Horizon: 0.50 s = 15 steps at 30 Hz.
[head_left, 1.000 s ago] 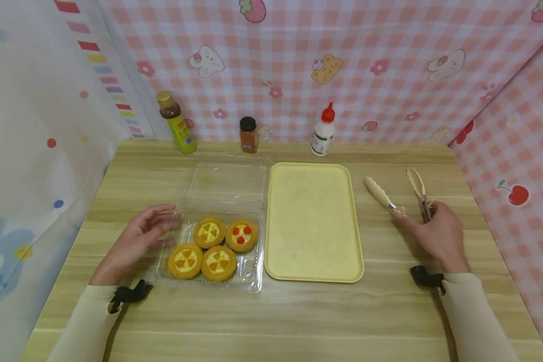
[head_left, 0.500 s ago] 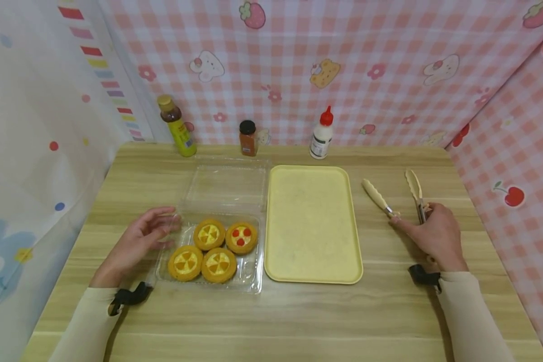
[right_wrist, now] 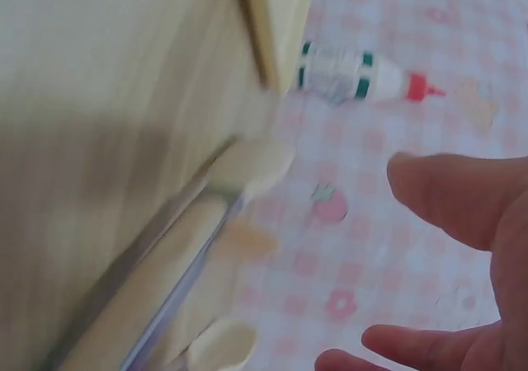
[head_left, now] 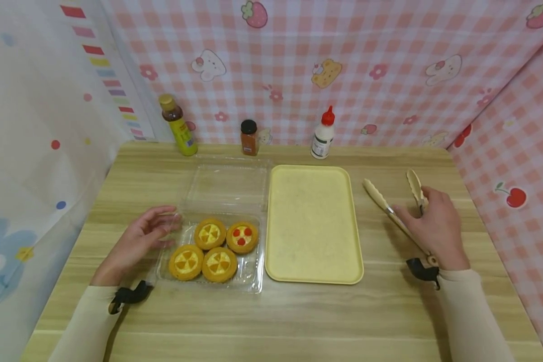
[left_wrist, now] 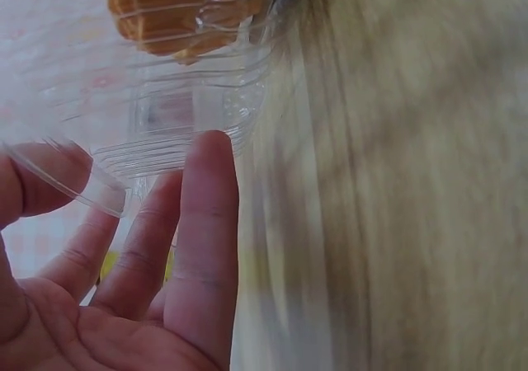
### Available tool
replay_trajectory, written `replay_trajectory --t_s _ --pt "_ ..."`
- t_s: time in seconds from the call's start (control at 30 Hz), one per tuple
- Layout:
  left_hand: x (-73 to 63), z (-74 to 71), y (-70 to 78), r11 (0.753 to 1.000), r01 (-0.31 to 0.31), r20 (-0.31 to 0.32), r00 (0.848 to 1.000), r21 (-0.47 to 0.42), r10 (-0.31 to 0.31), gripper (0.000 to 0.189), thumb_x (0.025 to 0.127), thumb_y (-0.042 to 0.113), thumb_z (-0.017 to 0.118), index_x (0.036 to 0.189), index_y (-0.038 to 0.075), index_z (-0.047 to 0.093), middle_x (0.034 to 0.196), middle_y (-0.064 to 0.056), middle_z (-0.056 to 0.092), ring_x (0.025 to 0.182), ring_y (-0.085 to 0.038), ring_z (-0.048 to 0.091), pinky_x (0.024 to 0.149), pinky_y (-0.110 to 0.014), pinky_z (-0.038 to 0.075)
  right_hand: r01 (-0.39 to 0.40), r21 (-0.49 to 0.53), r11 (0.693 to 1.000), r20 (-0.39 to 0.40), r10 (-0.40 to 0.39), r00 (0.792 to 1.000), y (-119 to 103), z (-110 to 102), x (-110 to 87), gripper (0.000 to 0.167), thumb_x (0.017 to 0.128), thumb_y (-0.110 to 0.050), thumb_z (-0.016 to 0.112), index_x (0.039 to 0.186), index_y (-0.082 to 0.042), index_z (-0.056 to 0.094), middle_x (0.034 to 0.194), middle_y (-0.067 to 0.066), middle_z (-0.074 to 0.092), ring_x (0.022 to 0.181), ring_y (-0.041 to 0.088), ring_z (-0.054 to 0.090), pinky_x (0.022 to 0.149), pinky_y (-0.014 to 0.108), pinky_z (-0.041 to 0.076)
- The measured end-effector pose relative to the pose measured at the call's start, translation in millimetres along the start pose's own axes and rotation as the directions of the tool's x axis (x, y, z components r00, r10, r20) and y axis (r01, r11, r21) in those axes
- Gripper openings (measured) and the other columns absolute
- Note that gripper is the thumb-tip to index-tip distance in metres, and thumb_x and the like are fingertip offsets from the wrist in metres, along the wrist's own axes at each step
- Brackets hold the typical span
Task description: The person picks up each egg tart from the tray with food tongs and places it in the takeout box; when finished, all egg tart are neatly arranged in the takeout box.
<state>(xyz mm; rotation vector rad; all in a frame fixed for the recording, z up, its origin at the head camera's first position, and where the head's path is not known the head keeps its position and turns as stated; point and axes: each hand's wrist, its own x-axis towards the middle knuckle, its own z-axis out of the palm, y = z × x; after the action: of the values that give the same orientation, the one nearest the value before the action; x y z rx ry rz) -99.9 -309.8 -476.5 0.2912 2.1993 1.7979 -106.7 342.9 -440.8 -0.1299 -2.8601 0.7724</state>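
Observation:
My left hand (head_left: pixel 140 239) is at the left side of a clear plastic clamshell box (head_left: pixel 253 274) with its lid laid back. In the left wrist view, straight fingers (left_wrist: pixel 206 231) touch the outer wall, while the thumb shows behind the rim. Several round golden tarts sit inside; one tart (head_left: pixel 242 236) has red dots, the others orange wedges, like the front-left tart (head_left: pixel 186 262). My right hand (head_left: pixel 436 229) hovers over cream-tipped metal tongs (head_left: pixel 376 193), which lie spread on the table. The right wrist view shows thumb and fingers apart, with nothing between them.
A pale yellow tray (head_left: pixel 314 276) lies between the box and the tongs. Along the back stand a yellow-labelled bottle (head_left: pixel 183 133), a black-capped spice jar (head_left: pixel 249 141) and a white squeeze bottle (head_left: pixel 323 138) with a red nozzle. Printed cloth walls enclose the table.
My right hand has shifted a little forward over the tongs, baring more of their left handle and the ring at the near end. The left hand and the box have stayed put.

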Motion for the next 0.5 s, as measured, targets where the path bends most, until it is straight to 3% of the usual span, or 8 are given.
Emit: replay_trajectory --t_s 0.37,0.5 --pt "0.7 0.2 -0.2 1.0 0.012 -0.007 1.0 0.021 -0.012 0.047 0.112 0.015 0.053 0.155 0.0 0.041 0.14 0.004 0.065 0.12 -0.005 0.069 0.086 -0.034 0.066 0.161 0.094 0.982 0.013 -0.163 0.986 -62 19 3.3 0.066 0.099 -0.037 0.073 0.144 0.008 0.055 0.134 0.033 0.064 0.122 0.05 0.061 0.097 0.068 0.05" --pt "1.2 0.2 0.8 0.999 0.022 -0.019 1.0 0.034 -0.022 0.047 0.112 0.016 0.054 0.155 0.0 0.042 0.139 0.004 0.065 0.12 -0.005 0.069 0.087 -0.034 0.066 0.195 0.139 0.971 0.06 -0.204 0.977 -84 34 5.7 0.061 0.1 -0.034 0.073 0.143 0.006 0.057 0.128 0.029 0.068 0.117 0.046 0.066 0.096 0.062 0.055"
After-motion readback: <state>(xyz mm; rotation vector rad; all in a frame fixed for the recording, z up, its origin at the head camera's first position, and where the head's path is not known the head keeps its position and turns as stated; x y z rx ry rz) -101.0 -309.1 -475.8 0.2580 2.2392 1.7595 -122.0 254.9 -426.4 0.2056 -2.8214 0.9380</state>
